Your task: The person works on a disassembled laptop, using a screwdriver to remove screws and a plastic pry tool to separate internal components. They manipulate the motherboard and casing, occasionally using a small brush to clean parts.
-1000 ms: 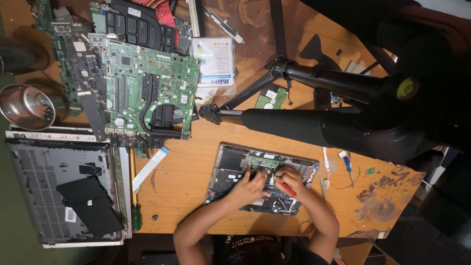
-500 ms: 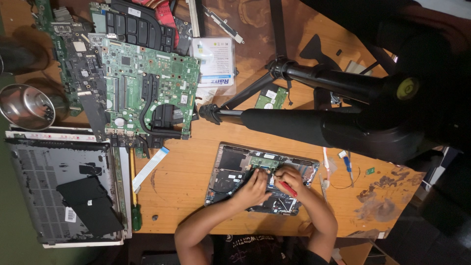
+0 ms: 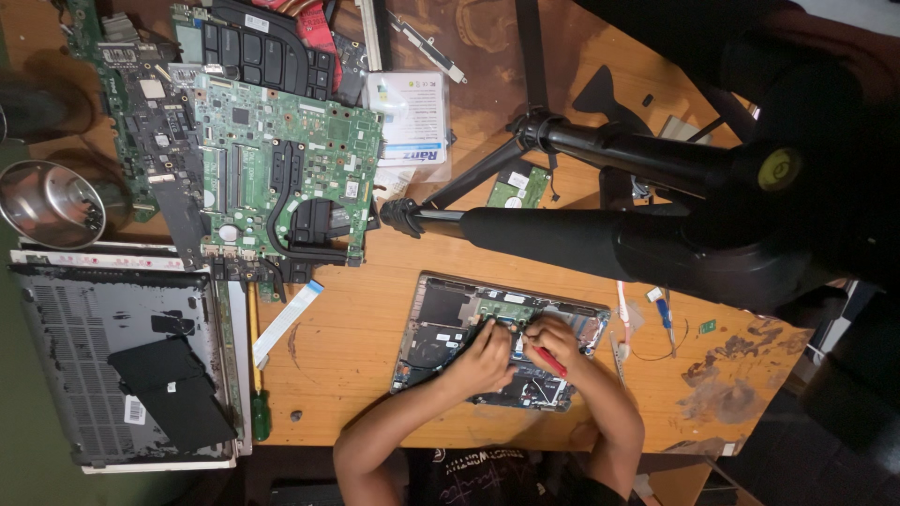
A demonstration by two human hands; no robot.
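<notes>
Wooden table (image 3: 356, 365), hands (image 3: 487, 361) over opened laptop (image 3: 441, 323)

Opened laptop base (image 3: 502, 339): grey rectangular chassis, bottom cover off, lying flat on the wooden table near its front edge, slightly skewed. Exposed inside: dark panel and round fan at the left, green circuit board along the upper middle, black areas toward the front. Red-handled screwdriver (image 3: 548, 360): slim, lying slantwise over the right-centre of the internals; tip not visible, too small to tell where it touches.
</notes>
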